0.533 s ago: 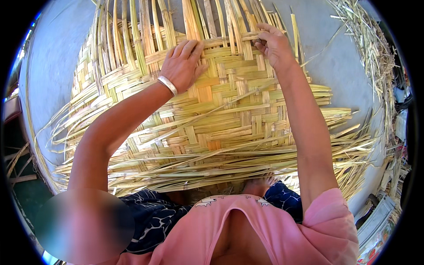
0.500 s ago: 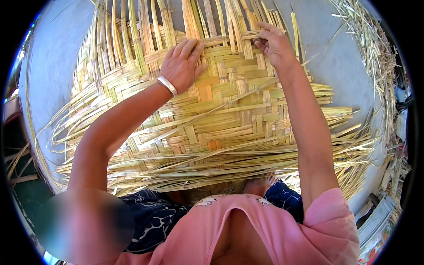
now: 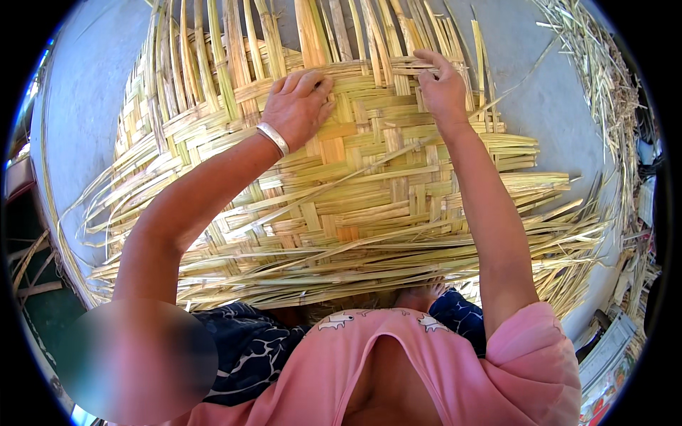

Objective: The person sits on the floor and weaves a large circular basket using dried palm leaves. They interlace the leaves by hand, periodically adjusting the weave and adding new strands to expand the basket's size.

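A half-woven mat [image 3: 334, 192] of flat, pale yellow-green plant strips lies in front of me, with loose ends fanning out at its sides and near edge. At its far edge, upright strips [image 3: 310, 32] stick out beyond the weave. My left hand [image 3: 297, 108], with a silver bangle on the wrist, has its fingers bent down round a crosswise strip [image 3: 355, 69] there; the fingertips are partly hidden. My right hand [image 3: 444, 92] is over the right end of that far edge. Its index finger stretches out along the crosswise strips, apart from the thumb, with nothing gripped.
Under the mat is a smooth grey floor [image 3: 522, 78]. A heap of loose dry stalks [image 3: 597, 78] lines the right side. One long loose strip slants across the mat. My foot [image 3: 423, 295] rests close to the near edge.
My right hand has let go of the crosswise strip and drawn slightly nearer, its index finger now extended. The fingers of my left hand have curled from lying flat.
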Motion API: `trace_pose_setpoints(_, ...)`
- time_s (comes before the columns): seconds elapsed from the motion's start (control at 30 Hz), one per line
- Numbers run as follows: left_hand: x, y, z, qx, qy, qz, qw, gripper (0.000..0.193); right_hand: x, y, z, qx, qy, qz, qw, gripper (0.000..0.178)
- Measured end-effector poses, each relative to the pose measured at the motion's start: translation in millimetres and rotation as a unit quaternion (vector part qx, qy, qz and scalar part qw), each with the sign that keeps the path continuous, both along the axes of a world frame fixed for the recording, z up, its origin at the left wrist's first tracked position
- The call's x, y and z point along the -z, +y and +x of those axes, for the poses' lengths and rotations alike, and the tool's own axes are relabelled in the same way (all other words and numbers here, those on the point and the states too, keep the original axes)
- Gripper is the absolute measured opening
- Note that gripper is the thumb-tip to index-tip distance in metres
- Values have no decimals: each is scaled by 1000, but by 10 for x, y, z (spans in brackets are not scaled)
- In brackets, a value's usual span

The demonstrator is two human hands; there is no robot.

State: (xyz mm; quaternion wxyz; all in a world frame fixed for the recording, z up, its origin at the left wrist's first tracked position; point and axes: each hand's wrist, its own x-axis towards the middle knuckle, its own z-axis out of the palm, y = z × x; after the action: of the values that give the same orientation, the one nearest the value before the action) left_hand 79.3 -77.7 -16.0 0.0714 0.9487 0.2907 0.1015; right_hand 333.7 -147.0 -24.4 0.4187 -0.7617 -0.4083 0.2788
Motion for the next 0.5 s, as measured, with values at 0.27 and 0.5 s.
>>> trace_pose_setpoints(0.27,-47,-26,11,-16,9,0,1000,40,-162,61,142,73,299,-27,951,43)
trace_pose_setpoints(0.5,63,6,41,-6,46,25,999,50,-35,137,203,141,360,69,920,36)
